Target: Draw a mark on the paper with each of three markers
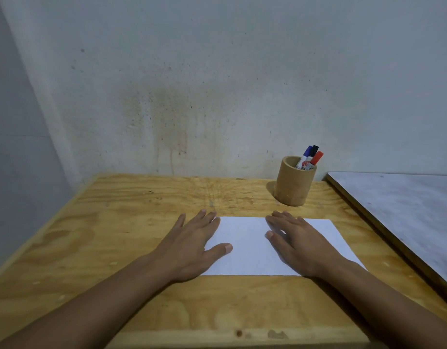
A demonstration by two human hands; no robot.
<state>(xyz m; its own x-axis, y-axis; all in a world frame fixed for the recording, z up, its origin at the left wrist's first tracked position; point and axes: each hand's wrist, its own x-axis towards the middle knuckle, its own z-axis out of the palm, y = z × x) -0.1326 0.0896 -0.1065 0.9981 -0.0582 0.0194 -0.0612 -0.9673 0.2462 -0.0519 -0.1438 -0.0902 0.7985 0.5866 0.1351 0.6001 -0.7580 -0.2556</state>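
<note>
A blank white sheet of paper (247,245) lies flat on the wooden table (111,222). My left hand (192,243) rests palm down on the sheet's left edge, fingers spread, holding nothing. My right hand (298,243) lies palm down on the right half of the paper, also empty. Beyond the paper, at the back right, a round wooden cup (294,185) holds three capped markers: a blue one (306,153), a black one (315,149) and a red one (317,158), all leaning right.
A stained white wall (217,84) rises right behind the table. A second grey-topped table (406,210) with a dark edge butts against the right side. The wooden table's left edge runs diagonally at the left.
</note>
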